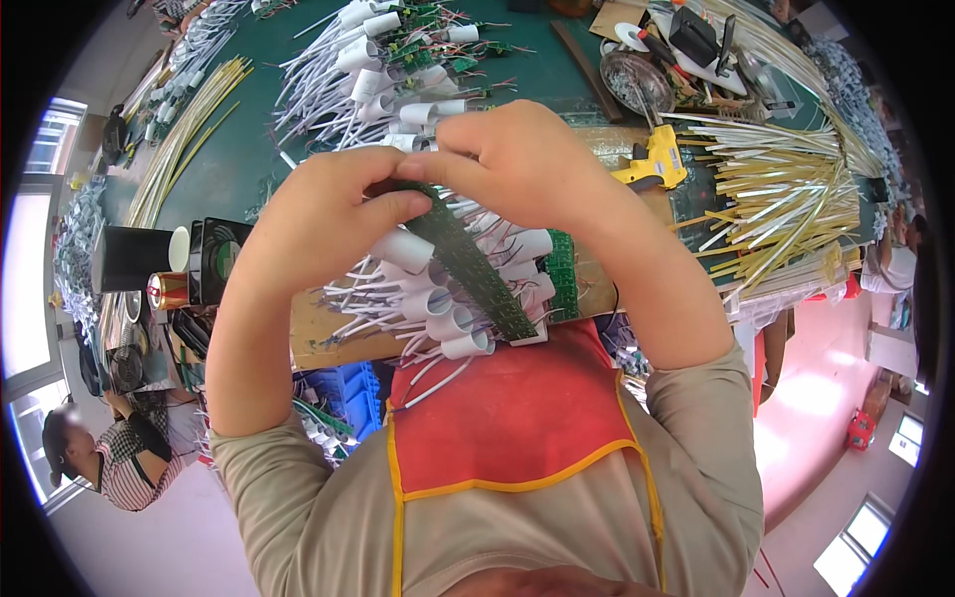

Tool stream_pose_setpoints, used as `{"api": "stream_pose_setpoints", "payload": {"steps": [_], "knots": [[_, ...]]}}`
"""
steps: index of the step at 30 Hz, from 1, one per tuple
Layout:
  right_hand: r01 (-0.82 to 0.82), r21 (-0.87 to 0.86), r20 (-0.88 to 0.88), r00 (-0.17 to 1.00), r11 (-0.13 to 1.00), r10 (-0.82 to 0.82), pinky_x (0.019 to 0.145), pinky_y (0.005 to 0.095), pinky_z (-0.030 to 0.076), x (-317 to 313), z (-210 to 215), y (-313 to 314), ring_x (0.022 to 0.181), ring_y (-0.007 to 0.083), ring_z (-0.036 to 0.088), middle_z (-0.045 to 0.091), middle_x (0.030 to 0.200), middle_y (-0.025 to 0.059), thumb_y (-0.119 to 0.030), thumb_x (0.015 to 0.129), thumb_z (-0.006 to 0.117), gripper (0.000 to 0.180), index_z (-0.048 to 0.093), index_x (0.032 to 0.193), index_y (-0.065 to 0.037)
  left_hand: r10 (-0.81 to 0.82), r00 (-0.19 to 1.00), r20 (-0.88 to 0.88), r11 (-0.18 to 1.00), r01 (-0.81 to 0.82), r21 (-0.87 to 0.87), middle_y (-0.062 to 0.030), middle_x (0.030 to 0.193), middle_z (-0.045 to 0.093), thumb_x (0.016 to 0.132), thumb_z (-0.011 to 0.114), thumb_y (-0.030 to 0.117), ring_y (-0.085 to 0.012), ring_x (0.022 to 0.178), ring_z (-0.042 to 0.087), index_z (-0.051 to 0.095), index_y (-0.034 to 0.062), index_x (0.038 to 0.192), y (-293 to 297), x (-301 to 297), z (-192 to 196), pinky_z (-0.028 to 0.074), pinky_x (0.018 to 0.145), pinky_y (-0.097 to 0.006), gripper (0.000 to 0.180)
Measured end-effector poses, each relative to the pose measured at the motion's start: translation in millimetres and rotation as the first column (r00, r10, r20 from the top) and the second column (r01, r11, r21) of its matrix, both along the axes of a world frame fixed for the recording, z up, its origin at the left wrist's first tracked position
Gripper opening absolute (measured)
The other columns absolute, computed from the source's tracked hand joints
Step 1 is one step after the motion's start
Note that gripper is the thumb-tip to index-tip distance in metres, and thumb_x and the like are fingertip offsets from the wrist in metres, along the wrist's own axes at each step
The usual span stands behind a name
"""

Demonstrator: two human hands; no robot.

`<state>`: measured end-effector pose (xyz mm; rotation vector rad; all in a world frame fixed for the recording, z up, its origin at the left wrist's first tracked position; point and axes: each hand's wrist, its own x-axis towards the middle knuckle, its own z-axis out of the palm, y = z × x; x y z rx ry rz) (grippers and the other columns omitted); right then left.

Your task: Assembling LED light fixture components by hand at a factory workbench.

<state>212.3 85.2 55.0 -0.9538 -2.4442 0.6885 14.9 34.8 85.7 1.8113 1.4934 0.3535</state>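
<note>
Closest to the camera is the person's own chest: a red apron bib (512,413) with yellow piping over a beige long-sleeved top, both forearms rising from the lower edge.

Just above the bib, the two hands meet over a long green circuit board (468,261), which runs on a slant from the fingertips down toward the top of the bib. The left hand (318,214) pinches the upper end of the board between thumb and curled fingers; the right hand (522,159) is closed over the same end from the other side, its fingers bent and touching the left thumb. White cylindrical sleeves (438,298) with thin wires stick out from the board on both sides (too many and too crowded to count), and the bundle hangs over the near edge of a wooden board (328,338) on the desk.

Further out, at the left — a black paper cup (134,257), a small black fan (214,257) and a copper-coloured can (169,291) stand together. To the right lies a yellow glue gun (657,159), beside a spread of pale yellow tubes (786,199).

Beyond the hands, the green desk (249,164) carries a heap of more white sleeves and small green boards (398,60). Low at the left edge another person in a striped top (124,458) is working.
</note>
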Motion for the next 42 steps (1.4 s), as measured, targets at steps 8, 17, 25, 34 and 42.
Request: {"api": "stream_pose_setpoints", "payload": {"steps": [8, 17, 25, 34, 42], "knots": [[0.241, -0.398, -0.306, 0.875, 0.885, -0.375, 0.059, 0.0303, 0.047, 45.8, -3.4, -2.6, 0.061, 0.0143, 0.056, 0.057, 0.066, 0.0049, -0.040, 0.090, 0.060, 0.037, 0.062, 0.083, -0.004, 0.073, 0.960, 0.271, 0.994, -0.093, 0.064, -0.0025, 0.090, 0.063, 0.086, 0.062, 0.009, -0.0097, 0.083, 0.057, 0.063, -0.0010, 0.103, 1.3, -44.9, 3.0, 0.045, 0.075, -0.024, 0.020], [-0.367, -0.674, -0.587, 0.793, 0.641, -0.164, 0.086, 0.0293, 0.047, 49.2, -48.5, -30.8, 0.100, 0.0144, 0.055, 0.059, 0.111, 0.0064, -0.033, 0.082, 0.073, 0.062, 0.050, 0.130, -0.002, 0.143, 0.716, 0.683, 0.899, -0.383, 0.213, -0.0044, 0.094, 0.064, 0.088, 0.066, 0.015, -0.0100, 0.083, 0.059, 0.061, -0.0029, 0.110, -1.5, -88.7, -2.3, 0.047, 0.075, -0.023, 0.029], [-0.036, -0.461, -0.145, 0.989, 0.887, -0.035, 0.061, 0.0315, 0.046, 26.3, -8.4, -24.6, 0.066, 0.0185, 0.060, 0.061, 0.068, 0.0064, -0.040, 0.077, 0.074, 0.036, 0.066, 0.085, -0.006, 0.142, 0.789, 0.598, 0.957, -0.265, 0.122, -0.0036, 0.097, 0.063, 0.088, 0.065, 0.012, -0.0102, 0.086, 0.058, 0.059, -0.0005, 0.112, -2.1, -63.0, -26.8, 0.045, 0.078, -0.023, 0.027], [0.155, -0.016, -0.226, 0.962, 0.988, -0.154, 0.056, 0.0401, 0.044, 18.9, -40.4, -17.5, 0.063, 0.0321, 0.058, 0.058, 0.064, 0.0113, -0.046, 0.083, 0.065, 0.045, 0.057, 0.064, -0.006, 0.153, 0.866, 0.476, 0.982, -0.185, 0.022, -0.0019, 0.093, 0.063, 0.086, 0.068, 0.013, -0.0079, 0.085, 0.057, 0.059, -0.0012, 0.112, 2.1, -34.3, -28.7, 0.045, 0.074, -0.022, 0.031], [0.418, -0.209, -0.664, 0.603, 0.884, -0.442, 0.055, 0.0320, 0.044, 45.6, -44.2, -2.5, 0.060, 0.0187, 0.056, 0.059, 0.066, 0.0060, -0.034, 0.084, 0.070, 0.031, 0.062, 0.076, -0.005, 0.175, 0.916, 0.361, 0.976, -0.210, 0.061, 0.0000, 0.087, 0.063, 0.084, 0.068, 0.014, -0.0071, 0.077, 0.055, 0.063, 0.0017, 0.108, 6.4, -25.7, -36.7, 0.045, 0.070, -0.023, 0.027]]}}
